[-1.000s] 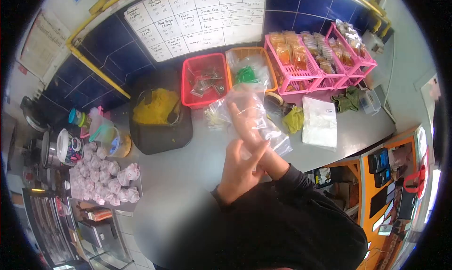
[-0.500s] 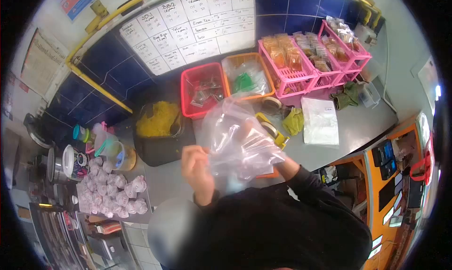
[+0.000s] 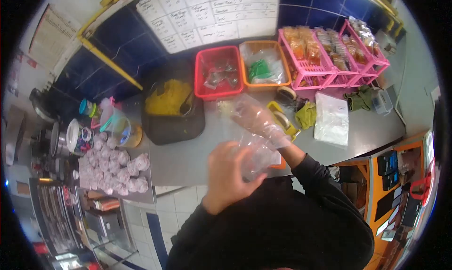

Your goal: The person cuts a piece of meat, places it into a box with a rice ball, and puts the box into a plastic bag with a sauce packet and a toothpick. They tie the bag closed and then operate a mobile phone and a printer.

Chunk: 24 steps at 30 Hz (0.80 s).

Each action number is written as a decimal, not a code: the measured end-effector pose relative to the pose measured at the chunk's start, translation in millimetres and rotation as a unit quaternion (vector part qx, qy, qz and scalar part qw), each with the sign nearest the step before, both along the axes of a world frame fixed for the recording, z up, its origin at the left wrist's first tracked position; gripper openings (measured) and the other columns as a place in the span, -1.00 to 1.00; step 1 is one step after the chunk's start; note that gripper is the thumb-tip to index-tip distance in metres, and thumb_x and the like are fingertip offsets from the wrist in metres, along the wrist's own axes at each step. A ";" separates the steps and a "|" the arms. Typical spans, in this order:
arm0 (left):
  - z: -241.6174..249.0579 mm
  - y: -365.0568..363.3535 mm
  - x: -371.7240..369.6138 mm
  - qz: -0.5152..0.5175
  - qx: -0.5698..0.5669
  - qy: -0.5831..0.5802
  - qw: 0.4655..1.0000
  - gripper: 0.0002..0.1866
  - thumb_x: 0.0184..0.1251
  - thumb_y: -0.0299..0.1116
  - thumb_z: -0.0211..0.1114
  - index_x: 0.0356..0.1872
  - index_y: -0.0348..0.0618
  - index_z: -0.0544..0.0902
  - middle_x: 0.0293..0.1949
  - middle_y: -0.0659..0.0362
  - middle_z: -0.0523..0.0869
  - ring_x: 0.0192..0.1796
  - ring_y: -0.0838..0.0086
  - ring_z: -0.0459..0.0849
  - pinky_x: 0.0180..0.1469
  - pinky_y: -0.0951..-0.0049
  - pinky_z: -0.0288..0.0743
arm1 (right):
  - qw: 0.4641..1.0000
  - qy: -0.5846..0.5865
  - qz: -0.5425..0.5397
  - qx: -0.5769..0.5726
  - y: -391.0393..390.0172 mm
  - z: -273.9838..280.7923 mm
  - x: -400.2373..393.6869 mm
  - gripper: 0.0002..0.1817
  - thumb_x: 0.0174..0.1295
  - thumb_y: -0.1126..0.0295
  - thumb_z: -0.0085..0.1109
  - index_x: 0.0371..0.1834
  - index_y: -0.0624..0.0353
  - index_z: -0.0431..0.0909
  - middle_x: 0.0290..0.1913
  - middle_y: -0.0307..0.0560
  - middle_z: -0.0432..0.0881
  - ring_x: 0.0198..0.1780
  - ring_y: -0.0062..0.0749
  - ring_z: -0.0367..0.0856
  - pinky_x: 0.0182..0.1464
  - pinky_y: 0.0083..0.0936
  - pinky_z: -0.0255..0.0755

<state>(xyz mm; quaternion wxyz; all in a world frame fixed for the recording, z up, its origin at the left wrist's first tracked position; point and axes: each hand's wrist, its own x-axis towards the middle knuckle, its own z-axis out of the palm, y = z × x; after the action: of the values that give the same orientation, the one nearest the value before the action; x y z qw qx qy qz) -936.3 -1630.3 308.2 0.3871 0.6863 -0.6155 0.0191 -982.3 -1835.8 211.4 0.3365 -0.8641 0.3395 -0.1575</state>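
A thin clear plastic bag (image 3: 258, 152) is over my right hand (image 3: 254, 117) and hangs round its wrist. Through the film, the fingers of that hand look stretched out over the counter, somewhat blurred. My left hand (image 3: 228, 173) is at the bag's loose lower end, with its fingers and thumb curved round the film; motion smears the exact contact. Close to my right hand are a yellow tape dispenser (image 3: 284, 120) and a crumpled yellow-green cloth (image 3: 306, 114). A black tray (image 3: 176, 134) of yellow food (image 3: 168, 98) stands to the left of both hands.
Along the wall stand a red basket (image 3: 199, 77), an orange basket (image 3: 285, 65) and pink racks (image 3: 310, 79) of filled sachets. White plastic bags (image 3: 332, 119) lie at the right. Several small wrapped bundles (image 3: 110, 166) and a clear jug (image 3: 123, 133) sit at the left.
The bag, wide and puffed out before, now lies close round my right hand and wrist. My left hand has moved right, and my right hand up and left. The view has shifted.
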 end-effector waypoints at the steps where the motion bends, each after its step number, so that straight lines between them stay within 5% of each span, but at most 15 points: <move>1: -0.5 -0.6 -8.9 -0.024 0.011 -0.028 0.999 -0.44 0.08 -0.43 0.41 0.17 -0.11 0.48 0.00 -0.01 0.56 0.03 0.14 0.60 0.02 0.21 0.52 | 0.999 0.033 0.016 0.028 11.7 4.2 9.8 -0.53 0.27 -0.04 0.34 0.05 0.07 0.65 -0.07 0.08 0.76 -0.03 -0.01 0.74 0.05 -0.21 0.60; 6: -73.4 5.2 6.7 0.030 0.027 0.042 0.998 -0.65 0.31 -0.41 0.36 0.10 -0.14 0.57 -0.34 0.06 0.63 -0.27 0.18 0.70 -0.16 0.26 0.58 | 0.992 -0.018 0.121 -0.007 30.4 -55.9 47.4 -0.56 0.29 0.00 0.30 0.06 0.07 0.65 -0.10 0.13 0.76 -0.04 0.06 0.73 0.04 -0.12 0.57; 8: -70.2 16.6 22.5 0.092 0.045 0.203 0.974 -0.81 0.50 -0.39 0.21 0.03 -0.20 0.60 -0.47 0.15 0.60 -0.42 0.37 0.64 -0.29 0.37 0.54 | 0.986 -0.037 0.159 -0.026 40.5 -62.4 44.4 -0.57 0.29 0.02 0.29 0.07 0.05 0.66 -0.09 0.14 0.75 -0.01 0.09 0.72 0.07 -0.11 0.56; 9: -66.8 22.2 30.9 0.096 0.050 0.203 0.973 -0.81 0.50 -0.39 0.21 0.03 -0.20 0.60 -0.47 0.15 0.60 -0.42 0.37 0.64 -0.29 0.37 0.54 | 0.960 0.118 0.252 -0.009 49.9 -44.2 40.2 -0.53 0.26 -0.02 0.30 0.11 0.03 0.65 0.02 0.15 0.72 0.10 0.06 0.68 0.19 -0.06 0.49; 10: -61.6 25.7 40.7 0.119 0.042 0.348 0.929 -0.82 0.55 -0.39 0.16 0.01 -0.23 0.61 -0.48 0.21 0.58 -0.44 0.47 0.60 -0.31 0.42 0.51 | 0.902 0.267 0.340 0.007 59.2 -35.7 37.8 -0.48 0.23 -0.05 0.32 0.15 0.02 0.65 0.13 0.15 0.69 0.22 0.02 0.65 0.31 0.00 0.41; 11: -58.5 30.4 49.6 0.142 0.031 0.485 0.862 -0.80 0.60 -0.38 0.10 0.00 -0.25 0.61 -0.50 0.26 0.57 -0.45 0.57 0.57 -0.33 0.47 0.48 | 0.886 0.271 0.376 -0.010 69.6 -67.9 39.2 -0.49 0.24 -0.02 0.30 0.14 0.04 0.65 0.11 0.15 0.70 0.21 0.03 0.65 0.31 -0.01 0.42; 14: -93.2 47.0 81.6 0.250 -0.003 0.346 0.904 -0.70 0.66 -0.26 0.06 -0.01 -0.31 0.63 -0.39 0.22 0.67 -0.31 0.52 0.61 -0.21 0.38 0.50 | 0.917 0.121 0.376 -0.052 88.0 -239.2 29.1 -0.54 0.28 0.08 0.24 0.12 0.12 0.67 0.06 0.15 0.70 0.19 0.05 0.66 0.28 -0.02 0.45; 15: -79.8 46.3 77.3 0.279 -0.010 0.323 0.904 -0.66 0.67 -0.20 0.04 -0.05 -0.29 0.64 -0.39 0.12 0.69 -0.34 0.38 0.64 -0.21 0.34 0.48 | 0.914 0.122 0.384 -0.051 92.1 -218.1 34.1 -0.54 0.28 0.08 0.24 0.12 0.12 0.67 0.06 0.15 0.70 0.19 0.05 0.66 0.28 -0.02 0.45; 17: -81.0 52.7 79.1 0.304 0.038 0.293 0.906 -0.63 0.67 -0.16 0.02 -0.07 -0.27 0.65 -0.39 0.05 0.70 -0.33 0.26 0.64 -0.19 0.30 0.48 | 0.806 0.219 0.528 -0.152 100.3 -120.5 48.8 -0.61 0.29 0.14 0.18 0.03 0.14 0.71 -0.02 0.15 0.72 0.07 0.05 0.72 0.13 -0.05 0.56; 19: -82.6 63.1 77.9 0.327 0.090 0.263 0.903 -0.61 0.67 -0.13 0.00 -0.09 -0.26 0.66 -0.39 -0.03 0.71 -0.32 0.14 0.65 -0.17 0.25 0.49 | 0.815 0.193 0.537 -0.101 105.6 -69.1 50.2 -0.66 0.28 0.20 0.18 -0.03 0.16 0.71 -0.04 0.16 0.73 0.02 0.04 0.74 0.07 -0.06 0.59; 21: -83.3 70.4 77.0 0.345 0.128 0.185 0.911 -0.59 0.66 -0.14 -0.04 -0.12 -0.22 0.71 -0.31 -0.11 0.75 -0.23 -0.05 0.69 -0.13 0.11 0.51 | 0.825 0.169 0.537 -0.050 109.0 -63.1 49.2 -0.72 0.27 0.26 0.17 -0.09 0.18 0.71 -0.06 0.17 0.73 -0.03 0.04 0.76 0.00 -0.08 0.62; 23: -81.4 76.0 76.7 0.352 0.149 0.145 0.913 -0.57 0.66 -0.14 -0.05 -0.13 -0.21 0.73 -0.27 -0.15 0.77 -0.19 -0.15 0.71 -0.11 0.04 0.53 | 0.729 0.355 0.563 -0.158 110.6 -74.9 44.4 -0.77 0.21 0.40 0.21 -0.11 0.18 0.71 -0.12 0.15 0.75 -0.08 0.03 0.77 -0.04 -0.14 0.63; 24: -78.2 78.5 77.6 0.358 0.151 0.155 0.908 -0.56 0.66 -0.15 -0.08 -0.14 -0.22 0.74 -0.24 -0.15 0.78 -0.16 -0.15 0.72 -0.08 0.04 0.54 | 0.731 0.354 0.562 -0.158 109.8 -84.0 42.0 -0.77 0.21 0.40 0.21 -0.11 0.18 0.71 -0.12 0.15 0.75 -0.08 0.03 0.77 -0.04 -0.14 0.63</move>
<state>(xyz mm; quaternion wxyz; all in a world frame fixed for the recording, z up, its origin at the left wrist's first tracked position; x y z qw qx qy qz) -858.7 -1551.8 230.0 0.3369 0.9050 -0.2560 -0.0433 -940.3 -1726.0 127.4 0.0779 -0.9311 -0.1429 0.3265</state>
